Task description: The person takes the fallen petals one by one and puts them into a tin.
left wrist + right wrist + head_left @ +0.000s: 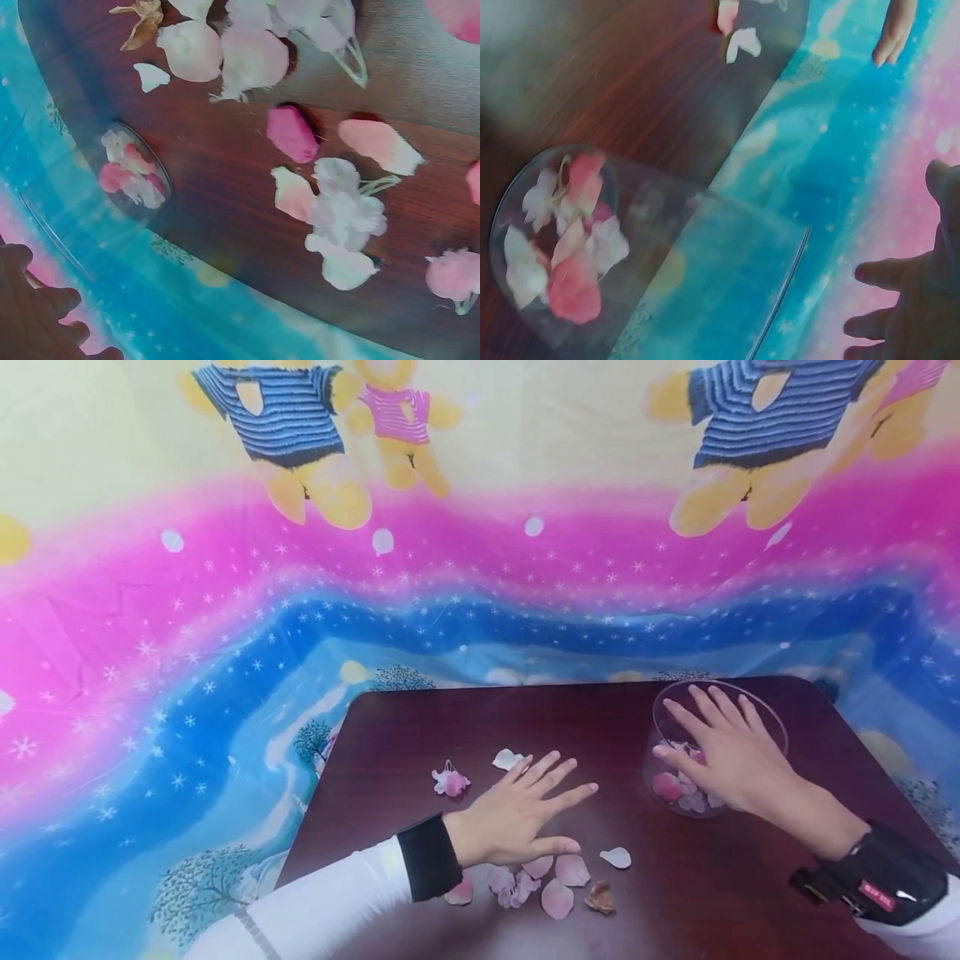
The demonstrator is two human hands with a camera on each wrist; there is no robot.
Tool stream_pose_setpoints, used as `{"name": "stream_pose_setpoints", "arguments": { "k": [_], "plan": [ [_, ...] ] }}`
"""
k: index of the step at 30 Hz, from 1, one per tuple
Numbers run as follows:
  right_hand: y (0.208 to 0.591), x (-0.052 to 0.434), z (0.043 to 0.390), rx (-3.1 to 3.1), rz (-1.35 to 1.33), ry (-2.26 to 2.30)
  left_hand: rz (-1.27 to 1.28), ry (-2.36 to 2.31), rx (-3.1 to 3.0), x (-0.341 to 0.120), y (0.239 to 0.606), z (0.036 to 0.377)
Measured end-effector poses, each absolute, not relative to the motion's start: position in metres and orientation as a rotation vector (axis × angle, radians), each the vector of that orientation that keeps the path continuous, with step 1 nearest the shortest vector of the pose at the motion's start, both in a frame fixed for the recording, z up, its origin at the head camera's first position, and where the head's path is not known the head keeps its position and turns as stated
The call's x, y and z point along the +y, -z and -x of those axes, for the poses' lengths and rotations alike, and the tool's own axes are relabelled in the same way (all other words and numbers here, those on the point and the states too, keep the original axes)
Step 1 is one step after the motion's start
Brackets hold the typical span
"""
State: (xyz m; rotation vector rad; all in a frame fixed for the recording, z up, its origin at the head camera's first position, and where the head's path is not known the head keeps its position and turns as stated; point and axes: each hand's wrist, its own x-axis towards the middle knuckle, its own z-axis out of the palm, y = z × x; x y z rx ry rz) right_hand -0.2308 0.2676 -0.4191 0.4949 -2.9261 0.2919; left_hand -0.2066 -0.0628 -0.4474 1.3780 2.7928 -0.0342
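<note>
My left hand [513,818] is spread, palm down, above loose petals on the table, holding nothing. Pink petals [557,898] and a pale lilac blossom [510,887] lie beneath and in front of it. Over at the right, a clear round container [649,768] stands on the table with pink and white petals [574,289] at its bottom. My right hand [731,760] hovers over the container's mouth with fingers spread and nothing held. In the right wrist view its fingers appear apart from the rim. A deep pink petal [293,133] shows in the left wrist view.
A dark reddish-brown table [600,718] carries everything. Near its left side lies a pink blossom [451,781]; a white petal [617,857] and a brown dried piece [601,898] lie between hand and container. A patterned cloth [480,560] hangs behind the table.
</note>
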Motion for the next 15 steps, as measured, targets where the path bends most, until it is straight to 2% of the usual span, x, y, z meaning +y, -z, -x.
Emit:
{"name": "stream_pose_setpoints", "arguments": {
  "k": [15],
  "plan": [
    [0.444,0.211,0.212,-2.797,-0.745,-0.346,-1.129,-0.122,2.817,-0.106,0.448,0.217]
  ]
}}
